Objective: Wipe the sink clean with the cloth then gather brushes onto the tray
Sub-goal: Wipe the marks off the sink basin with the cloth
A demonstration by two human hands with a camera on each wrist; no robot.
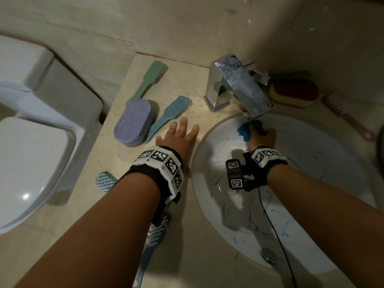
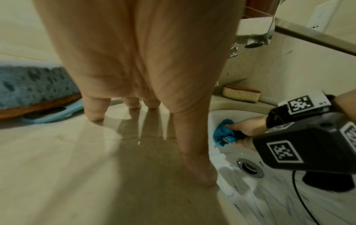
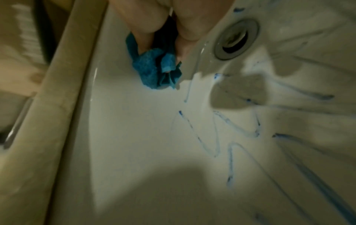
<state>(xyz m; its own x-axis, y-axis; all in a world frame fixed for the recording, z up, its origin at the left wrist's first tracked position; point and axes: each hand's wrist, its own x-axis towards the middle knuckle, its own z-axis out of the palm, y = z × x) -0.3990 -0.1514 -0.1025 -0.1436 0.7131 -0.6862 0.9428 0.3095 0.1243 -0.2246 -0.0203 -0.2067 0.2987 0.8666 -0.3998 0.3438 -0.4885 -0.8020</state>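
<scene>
My right hand (image 1: 262,136) grips a bunched blue cloth (image 1: 247,129) and presses it against the far wall of the white sink (image 1: 324,142), just under the tap. The cloth (image 3: 156,71) also shows in the right wrist view, and blue streaks (image 3: 231,152) mark the basin. My left hand (image 1: 180,134) lies flat on the beige counter (image 1: 116,163), fingers straight, left of the sink. Beyond its fingers lie a purple scrub brush (image 1: 133,121), a blue brush (image 1: 170,115) and a green brush (image 1: 149,80). A pink brush (image 1: 347,117) lies right of the sink.
A chrome tap (image 1: 239,88) overhangs the basin above the cloth. A red and yellow sponge (image 1: 294,92) sits behind it. The drain (image 1: 269,254) is at the near side of the basin. A white toilet (image 1: 31,142) stands to the left. Another blue brush (image 1: 106,180) pokes out beside my left forearm.
</scene>
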